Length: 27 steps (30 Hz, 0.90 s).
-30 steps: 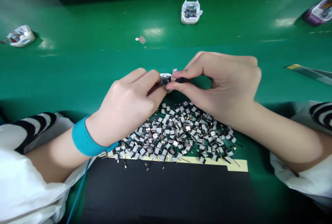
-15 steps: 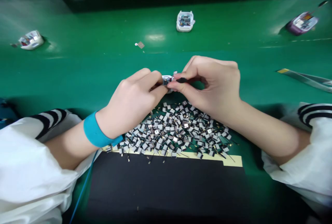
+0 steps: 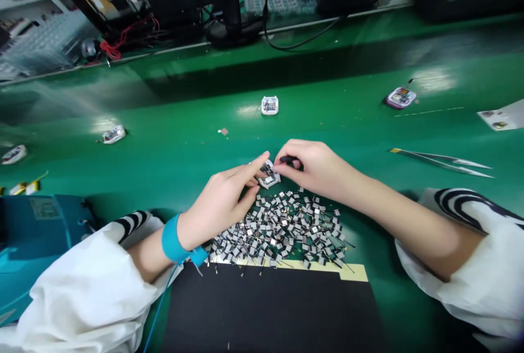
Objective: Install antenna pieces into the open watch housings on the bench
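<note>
A small white watch case (image 3: pixel 270 177) with its circuit board showing sits tilted between my hands. My left hand (image 3: pixel 223 197), with a teal wrist strap, grips the case's left side by thumb and fingers, the index finger lifted above it. At the case's upper right edge are the pinched fingertips of my right hand (image 3: pixel 315 165). Curled in that hand is a small black object (image 3: pixel 292 162), its kind unclear and partly hidden by the fingers. Just below lies a pile of small grey square parts with short black leads (image 3: pixel 282 227).
More open watch cases stand around: a white one (image 3: pixel 269 106) ahead, a purple one (image 3: pixel 400 98) to the right, another white one (image 3: pixel 113 134) to the left. Tweezers (image 3: pixel 442 162) lie at right. A black sheet (image 3: pixel 270 309) is in front, a monitor stand (image 3: pixel 233 28) behind.
The view has swung up and now takes in the table's back edge and equipment. My left index finger has lifted, uncovering more of the watch case. The right hand stays pinched close beside it.
</note>
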Tool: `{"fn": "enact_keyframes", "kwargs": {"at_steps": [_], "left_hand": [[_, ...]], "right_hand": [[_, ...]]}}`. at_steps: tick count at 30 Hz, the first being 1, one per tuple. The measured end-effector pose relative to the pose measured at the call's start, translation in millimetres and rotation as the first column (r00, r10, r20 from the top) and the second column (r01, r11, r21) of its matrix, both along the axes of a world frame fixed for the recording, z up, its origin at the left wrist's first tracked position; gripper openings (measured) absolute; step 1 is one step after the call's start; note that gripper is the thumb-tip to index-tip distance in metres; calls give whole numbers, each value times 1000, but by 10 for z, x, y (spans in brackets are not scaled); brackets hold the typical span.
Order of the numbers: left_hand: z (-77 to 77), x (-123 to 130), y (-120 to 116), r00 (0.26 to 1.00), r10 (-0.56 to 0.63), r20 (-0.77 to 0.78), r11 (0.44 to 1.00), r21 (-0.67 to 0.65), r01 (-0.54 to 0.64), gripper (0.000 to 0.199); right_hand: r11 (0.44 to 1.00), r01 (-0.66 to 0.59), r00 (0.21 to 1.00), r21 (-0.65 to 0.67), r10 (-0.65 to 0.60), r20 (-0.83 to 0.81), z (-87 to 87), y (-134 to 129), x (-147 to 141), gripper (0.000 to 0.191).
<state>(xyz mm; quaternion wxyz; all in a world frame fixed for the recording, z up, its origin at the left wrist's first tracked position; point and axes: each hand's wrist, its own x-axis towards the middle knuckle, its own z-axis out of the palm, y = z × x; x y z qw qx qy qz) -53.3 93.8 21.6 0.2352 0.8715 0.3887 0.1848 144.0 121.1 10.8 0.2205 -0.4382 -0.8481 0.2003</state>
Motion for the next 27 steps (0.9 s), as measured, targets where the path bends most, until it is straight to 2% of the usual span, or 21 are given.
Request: {"fn": "enact_keyframes", "kwargs": {"at_steps": [3,7,10,12,18,23,25,27], "left_hand": [[-45,-48,137,1000,-4,-17,999,48,4,65],[-104,-81,287,988,-143,-61,989,-38,141,70],[-139,-78,292,994,-109,-20,992,-72,107,68],[-162,-72,262,997,-64,44,996,-63,67,69],[-204,-61,185,961,14,276,988,-153,30,71],[-168,-50,166,938,58,342,981,-192,10,69],[-154,-43,158,937,54,344,982,-189,13,69],[-151,-37,147,940,51,337,984,-179,10,69]], "right_hand": [[1000,-19,996,-8,19,83,-13,-54,-78,19],[985,-51,967,164,7,256,-12,-136,-198,21],[943,-138,912,303,2,409,4,-202,-281,14],[930,-154,894,333,-11,447,21,-233,-319,13],[906,-83,940,415,-67,333,64,-239,-317,8],[793,-156,952,589,-38,303,78,-207,-290,15],[792,-145,962,593,-26,270,68,-189,-297,17],[824,-122,973,554,-12,232,43,-172,-308,18]]}}
